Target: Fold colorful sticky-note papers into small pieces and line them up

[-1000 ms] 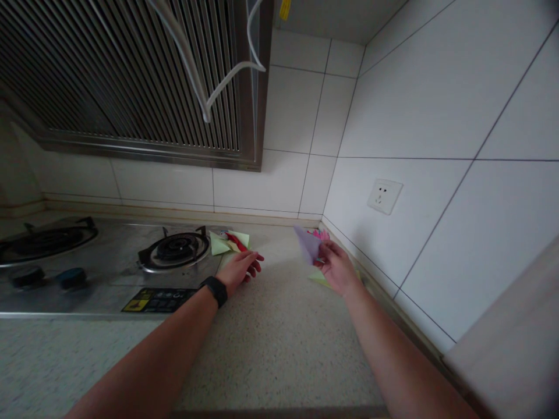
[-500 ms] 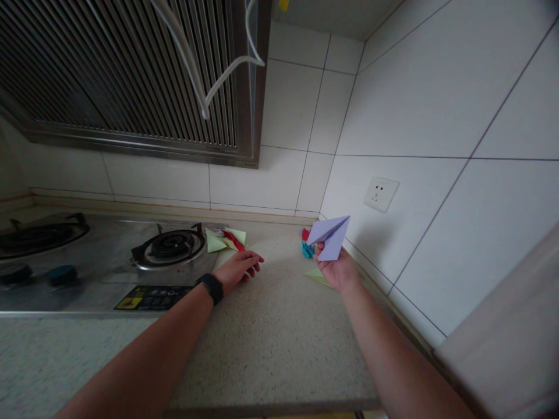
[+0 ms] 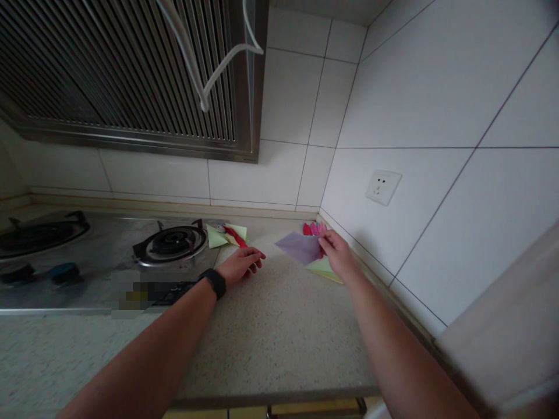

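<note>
A folded purple paper plane (image 3: 300, 247) is pinched at its right end by my right hand (image 3: 337, 247). It hangs just over the counter, its point to the left. Under it and partly hidden lies a pale green folded paper (image 3: 326, 270). Behind it, in the corner, are red and pink folded papers (image 3: 313, 228). My left hand (image 3: 242, 265), a black watch (image 3: 213, 282) on its wrist, rests low over the counter, fingers loosely bent and apart, holding nothing. Just beyond its knuckles lie a light green folded paper (image 3: 216, 237) and a red strip-like piece (image 3: 234, 235).
To the left is a steel gas stove (image 3: 109, 250) with burners and knobs. A range hood (image 3: 131, 145) with a hanging white cable (image 3: 231, 67) overhangs it. A tiled wall with a socket (image 3: 383, 187) closes off the right side. The counter's front edge (image 3: 271, 397) runs below.
My right hand has turned over and swung the purple paper plane left and down, so its point now faces left. More of the green paper shows. My left hand has barely moved.
</note>
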Tool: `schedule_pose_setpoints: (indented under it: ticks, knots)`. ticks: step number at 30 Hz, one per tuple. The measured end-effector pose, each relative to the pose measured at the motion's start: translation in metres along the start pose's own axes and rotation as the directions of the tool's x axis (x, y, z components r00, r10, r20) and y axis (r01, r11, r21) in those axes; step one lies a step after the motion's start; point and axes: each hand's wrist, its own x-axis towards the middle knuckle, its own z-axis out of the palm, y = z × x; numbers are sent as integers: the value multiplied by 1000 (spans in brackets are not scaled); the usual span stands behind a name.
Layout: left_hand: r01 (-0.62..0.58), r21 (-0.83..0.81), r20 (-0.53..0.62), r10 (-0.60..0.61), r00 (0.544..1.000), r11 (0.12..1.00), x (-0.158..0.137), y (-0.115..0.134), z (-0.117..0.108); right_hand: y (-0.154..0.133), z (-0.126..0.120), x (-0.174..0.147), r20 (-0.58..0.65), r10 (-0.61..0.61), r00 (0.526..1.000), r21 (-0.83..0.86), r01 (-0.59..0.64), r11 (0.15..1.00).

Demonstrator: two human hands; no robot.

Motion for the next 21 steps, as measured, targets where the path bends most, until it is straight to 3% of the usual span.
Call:
schedule_pose_setpoints:
  ticks: [2, 5, 7, 14, 21]
  knots:
    - [1, 37, 3, -1, 1000, 999, 1, -2, -1, -3, -14, 2, 9, -55, 998, -185, 56, 981]
    - [2, 90, 15, -4, 1000, 996, 1, -4, -1, -7, -37, 4, -1, -150, 989, -501, 129, 856]
    - [-4, 119, 31, 0, 1000, 993, 1, -6, -1, -9, -52, 5, 4, -145, 989, -604, 118, 788]
    - [-17, 183, 60, 6, 998, 983, 1, -7, 0, 2, -87, 1, -5, 80, 997, -749, -57, 660]
    - [-27, 213, 71, 12, 997, 977, 0, -8, 0, 12, -94, -4, -12, 147, 989, -850, -88, 520]
